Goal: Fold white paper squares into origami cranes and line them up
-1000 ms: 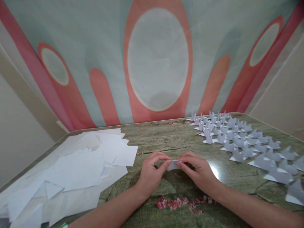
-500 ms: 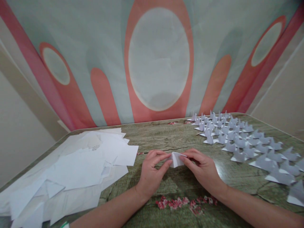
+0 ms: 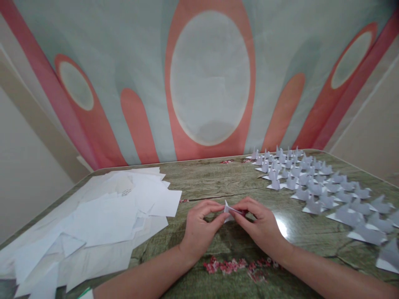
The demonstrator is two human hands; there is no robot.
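A small folded piece of white paper point(image 3: 227, 209) is held between my two hands, just above the middle of the table. My left hand point(image 3: 202, 222) pinches its left side between thumb and fingers. On the other side, my right hand point(image 3: 258, 218) grips the paper with thumb and fingertips. A narrow point of the paper sticks up between the fingertips, and a flap shows below them. The fingers hide much of the rest of it.
Loose white paper sheets point(image 3: 102, 220) lie piled on the left of the wood-patterned table point(image 3: 199, 178). Rows of folded white paper birds point(image 3: 314, 187) stand along the right side. A patterned backdrop point(image 3: 212, 79) rises behind the table. Pink flowers point(image 3: 226, 265) are printed near the front.
The paper, spread wider between the hands before, is now pressed narrower with a point standing up. My right hand has moved left, closer to my left hand.
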